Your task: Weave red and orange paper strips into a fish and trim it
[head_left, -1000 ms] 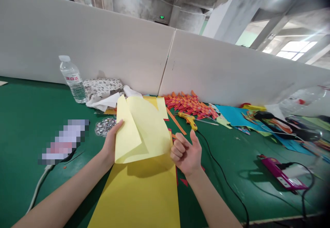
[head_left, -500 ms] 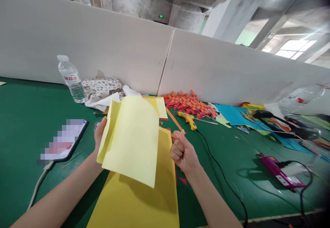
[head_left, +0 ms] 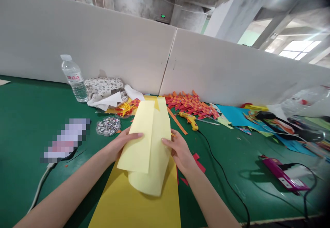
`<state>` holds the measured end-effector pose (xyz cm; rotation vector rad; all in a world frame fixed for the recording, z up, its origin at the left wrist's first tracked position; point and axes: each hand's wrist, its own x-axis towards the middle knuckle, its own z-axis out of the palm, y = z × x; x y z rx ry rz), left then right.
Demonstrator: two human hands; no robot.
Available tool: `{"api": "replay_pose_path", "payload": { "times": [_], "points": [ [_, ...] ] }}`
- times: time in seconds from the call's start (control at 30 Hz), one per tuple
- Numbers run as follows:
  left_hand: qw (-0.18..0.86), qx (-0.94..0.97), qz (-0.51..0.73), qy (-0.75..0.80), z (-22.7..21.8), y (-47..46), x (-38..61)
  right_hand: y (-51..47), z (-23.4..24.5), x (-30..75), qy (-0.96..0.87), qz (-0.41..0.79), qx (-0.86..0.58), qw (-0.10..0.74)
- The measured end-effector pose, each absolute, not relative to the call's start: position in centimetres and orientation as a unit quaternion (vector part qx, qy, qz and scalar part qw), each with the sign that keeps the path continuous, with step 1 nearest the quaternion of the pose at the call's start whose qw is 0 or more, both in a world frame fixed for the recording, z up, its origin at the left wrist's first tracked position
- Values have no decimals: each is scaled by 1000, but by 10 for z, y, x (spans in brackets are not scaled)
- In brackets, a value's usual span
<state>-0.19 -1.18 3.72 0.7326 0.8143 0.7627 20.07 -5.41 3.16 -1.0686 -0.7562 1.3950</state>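
Observation:
A pale yellow sheet of paper [head_left: 157, 159] is curled over on itself, one flap lying across the other part. My left hand [head_left: 126, 140] grips its left side, thumb on top of the flap and fingers behind. On the right side, my right hand [head_left: 177, 149] holds the edge, with its thumb on the front and the other fingers partly hidden. Beneath the held sheet lies a darker yellow sheet [head_left: 139, 207] on the green table. Red paper scraps [head_left: 199, 164] are near my right wrist. Left of my left hand sits a clear dish of googly eyes [head_left: 108, 125].
Behind are a heap of red-and-orange woven paper pieces [head_left: 190, 104] and a yellow glue gun [head_left: 189, 120] with a trailing black cord. A water bottle [head_left: 74, 80] and phone [head_left: 67, 140] are left. A purple power strip [head_left: 283, 174] lies right. A white partition [head_left: 116, 46] borders the table.
The pale sheet has been lowered and curled over. My right hand has gone from a fist beside the sheet to gripping its right edge; the dish of googly eyes has come into view.

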Motion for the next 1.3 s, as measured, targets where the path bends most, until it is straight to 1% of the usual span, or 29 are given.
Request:
{"api": "replay_pose_path", "payload": {
  "times": [0.13,0.2,0.3,0.33,0.4,0.47,0.53,0.6,0.73,0.8,0.93,1.03,1.17,1.3],
  "points": [
    [728,383,387,415,39,-14,9,-50,21,210,-286,479,-527,641],
    [725,390,411,392,35,-13,10,-48,15,214,-304,415,-544,663],
    [733,412,417,344,29,-13,9,-47,11,214,-369,336,-575,648],
    [728,422,413,347,28,-14,9,-47,11,212,-384,339,-583,631],
    [709,442,406,370,27,-15,10,-48,15,206,-388,407,-570,599],
    [685,455,406,399,27,-16,12,-50,21,199,-364,509,-512,589],
    [663,460,409,425,26,-16,15,-51,26,195,-349,570,-452,591],
    [645,456,416,451,26,-17,18,-51,27,195,-354,566,-440,600],
    [633,437,441,463,27,-15,18,-50,20,203,-376,514,-500,588],
    [666,414,442,435,26,-11,14,-49,17,207,-370,525,-495,585],
    [784,338,403,331,23,1,1,-50,22,208,-351,545,-462,605],
    [823,328,356,296,20,4,-4,-52,28,204,-350,566,-446,598],
    [804,348,325,356,18,-4,1,-53,29,200,-360,578,-446,581],
    [746,373,375,404,16,-10,9,-51,20,202,-386,557,-478,560]
  ]
}}
